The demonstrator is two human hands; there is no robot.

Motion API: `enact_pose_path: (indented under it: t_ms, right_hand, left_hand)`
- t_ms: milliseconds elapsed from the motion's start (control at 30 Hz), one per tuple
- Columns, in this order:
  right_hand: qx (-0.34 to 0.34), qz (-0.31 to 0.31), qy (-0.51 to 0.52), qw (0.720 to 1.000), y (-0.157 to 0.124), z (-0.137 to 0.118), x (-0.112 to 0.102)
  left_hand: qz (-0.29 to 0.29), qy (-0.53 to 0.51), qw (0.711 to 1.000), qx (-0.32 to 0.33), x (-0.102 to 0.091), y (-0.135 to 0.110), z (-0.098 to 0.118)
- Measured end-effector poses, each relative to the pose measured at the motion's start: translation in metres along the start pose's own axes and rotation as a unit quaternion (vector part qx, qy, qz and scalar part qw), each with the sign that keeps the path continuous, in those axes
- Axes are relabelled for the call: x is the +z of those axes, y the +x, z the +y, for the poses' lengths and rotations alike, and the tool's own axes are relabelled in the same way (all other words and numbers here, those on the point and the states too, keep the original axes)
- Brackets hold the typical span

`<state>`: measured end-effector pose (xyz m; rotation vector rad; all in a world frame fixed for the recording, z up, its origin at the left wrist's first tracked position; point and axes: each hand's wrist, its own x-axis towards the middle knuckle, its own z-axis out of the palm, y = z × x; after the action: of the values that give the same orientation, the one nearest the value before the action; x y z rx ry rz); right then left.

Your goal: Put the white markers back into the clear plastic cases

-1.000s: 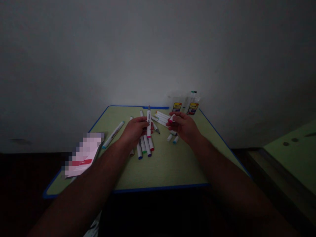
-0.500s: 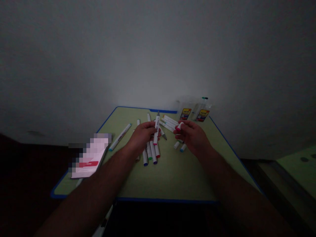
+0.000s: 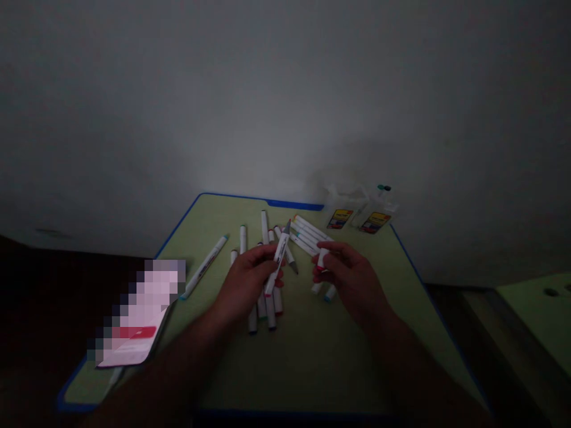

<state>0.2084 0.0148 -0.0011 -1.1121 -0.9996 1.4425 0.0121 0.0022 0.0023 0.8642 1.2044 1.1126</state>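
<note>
My left hand [image 3: 252,273] is closed around a white marker [image 3: 278,261], held tilted with its uncapped grey and red tip pointing up and away. Between the fingers of my right hand [image 3: 350,273] sits a white marker cap [image 3: 322,259] with a pinkish-red end. Beneath and beyond my left hand lie several white markers [image 3: 271,315] with coloured ends. One uncapped marker [image 3: 289,255] lies just behind the held one, its grey tip toward me. Two loose caps [image 3: 330,293] rest on the table below my right hand. A row of markers [image 3: 310,233] lies behind it.
On the table [image 3: 357,356], two clear plastic cases [image 3: 377,217] with yellow labels stand at the back right; the right one holds markers. A lone marker [image 3: 205,267] and a lit phone [image 3: 138,321] lie at the left. A wall [image 3: 276,107] rises behind the table.
The view has tipped downward, so the table shows larger. The held marker now leans to the right instead of standing nearly straight. My right hand still holds the cap, turned a little.
</note>
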Motion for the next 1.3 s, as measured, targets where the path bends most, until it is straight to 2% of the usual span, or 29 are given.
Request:
enact_pose_path:
  t_ms: [67, 200, 333, 500, 633, 800, 1133, 1300]
  right_hand:
    - [-0.018, -0.001, -0.014, 1.0, 0.0, 0.0, -0.002]
    - [-0.101, 0.007, -0.042, 0.994, 0.002, -0.001, -0.003]
    - [-0.118, 0.053, -0.1, 0.987, 0.016, 0.006, -0.005]
    - [-0.149, 0.099, -0.147, 0.973, 0.037, 0.014, -0.013]
    - [-0.166, 0.106, -0.128, 0.972, 0.041, 0.012, -0.015]
    - [-0.164, 0.079, -0.102, 0.978, 0.036, 0.009, -0.012]
    - [-0.173, 0.047, -0.126, 0.976, 0.033, 0.007, -0.025]
    - [-0.178, 0.065, -0.129, 0.973, 0.032, 0.008, -0.024]
  left_hand:
    - [0.013, 0.01, 1.0, 0.021, -0.001, 0.0, 0.0]
    - [0.012, 0.041, 0.991, 0.124, 0.0, 0.005, -0.004]
    - [0.021, 0.109, 0.983, 0.144, 0.001, 0.015, -0.012]
    - [0.031, 0.121, 0.974, 0.188, -0.003, 0.025, -0.013]
    - [0.036, 0.126, 0.974, 0.183, -0.005, 0.029, -0.013]
    - [0.024, 0.152, 0.972, 0.18, -0.005, 0.026, -0.012]
    - [0.037, 0.215, 0.961, 0.168, -0.006, 0.017, -0.009]
    - [0.038, 0.215, 0.96, 0.177, -0.008, 0.02, -0.011]
